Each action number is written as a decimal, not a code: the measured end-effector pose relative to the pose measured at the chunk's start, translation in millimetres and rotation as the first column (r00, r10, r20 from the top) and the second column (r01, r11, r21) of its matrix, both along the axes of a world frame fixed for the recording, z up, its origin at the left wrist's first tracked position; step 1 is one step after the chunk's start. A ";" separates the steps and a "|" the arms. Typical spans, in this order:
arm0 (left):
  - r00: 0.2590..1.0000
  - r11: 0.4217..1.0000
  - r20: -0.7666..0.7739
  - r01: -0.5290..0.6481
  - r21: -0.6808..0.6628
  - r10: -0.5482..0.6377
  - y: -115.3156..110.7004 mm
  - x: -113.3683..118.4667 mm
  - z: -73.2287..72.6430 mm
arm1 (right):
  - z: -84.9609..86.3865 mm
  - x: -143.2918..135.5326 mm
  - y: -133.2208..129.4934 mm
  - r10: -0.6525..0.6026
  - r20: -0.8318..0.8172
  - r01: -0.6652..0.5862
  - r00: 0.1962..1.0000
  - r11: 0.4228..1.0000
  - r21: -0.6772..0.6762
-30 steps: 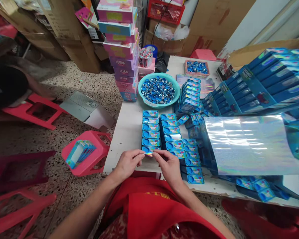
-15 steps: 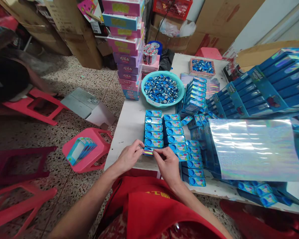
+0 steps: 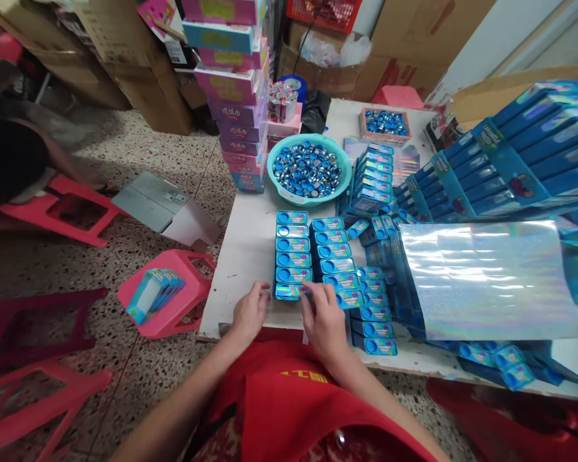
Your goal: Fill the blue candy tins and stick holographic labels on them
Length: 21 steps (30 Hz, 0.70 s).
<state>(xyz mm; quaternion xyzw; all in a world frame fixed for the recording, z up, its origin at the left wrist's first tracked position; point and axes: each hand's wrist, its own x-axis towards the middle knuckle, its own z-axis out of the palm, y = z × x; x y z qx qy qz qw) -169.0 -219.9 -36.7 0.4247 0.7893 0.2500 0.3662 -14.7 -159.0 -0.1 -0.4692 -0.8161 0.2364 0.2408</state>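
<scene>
Boxes [image 3: 293, 260], slim and blue, stand in three columns on the white tabletop [image 3: 236, 250]: six in the left column, six in the middle column [image 3: 336, 251] and six in the right column [image 3: 378, 314]. Their top faces read "CARAMELO", with a second line too small to make out surely. The nearest box [image 3: 286, 292] of the left column has a rainbow sheen along its top and lies between the two hands.

The right hand [image 3: 325, 314] touches that box's right end, thumb and fingertips close together; whether its grip pinches anything cannot be told. The left hand [image 3: 250, 313] rests just left of the box, apart from it, fingers curled; its grip is too blurred to tell.

Behind the columns sits one turquoise bowl [image 3: 278, 190] of blue-and-silver caps [image 3: 311, 168], too many to count, and farther back one small pink tray [image 3: 385, 136] with more. One tall stack of cartons [image 3: 241, 113], about ten showing, bears Chinese characters. One blue display [image 3: 491, 160] at the right also reads "CARAMELO", beside one shiny sheet [image 3: 481, 282]. Yellow characters, partly folded away, mark the red apron [image 3: 289, 404].
</scene>
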 end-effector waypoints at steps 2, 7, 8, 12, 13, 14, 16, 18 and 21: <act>0.999 0.989 -0.044 0.024 0.149 -0.018 -9.7 6.5 2.9 | -0.4 6.0 -6.0 0.083 0.143 -0.102 0.986 0.987 0.127; 0.957 0.962 -0.151 0.262 0.080 -0.248 -25.9 15.6 2.3 | -7.8 8.9 -12.4 0.238 0.396 -0.298 0.887 0.950 0.097; 0.949 0.966 -0.198 0.257 0.025 -0.247 -28.1 13.3 0.6 | -9.1 8.9 -12.5 0.245 0.397 -0.300 0.885 0.950 0.083; 0.913 0.947 -0.254 0.318 -0.048 -0.319 -35.2 2.7 -6.7 | -9.8 20.0 -17.4 0.196 0.261 -0.231 0.945 0.966 0.113; 0.897 0.919 -0.208 0.392 -0.036 -0.390 -35.7 3.2 -9.1 | -9.9 26.5 -20.5 0.200 0.200 -0.226 0.959 0.967 0.119; 0.870 0.881 -0.149 0.473 -0.022 -0.470 -35.1 5.7 -12.2 | -10.8 34.3 -24.0 0.211 0.137 -0.228 0.968 0.966 0.119; 0.798 0.799 -0.040 0.601 -0.021 -0.602 -30.4 15.1 -20.3 | -16.7 52.1 -31.2 0.224 0.032 -0.226 0.974 0.969 0.104; 0.755 0.750 0.019 0.655 -0.092 -0.656 -21.6 25.8 -29.7 | -28.7 69.4 -36.4 0.200 -0.006 -0.199 0.980 0.978 0.065; 0.742 0.724 0.023 0.659 -0.204 -0.670 -6.9 34.4 -41.5 | -53.2 85.0 -38.8 0.190 0.084 -0.190 0.978 0.982 -0.006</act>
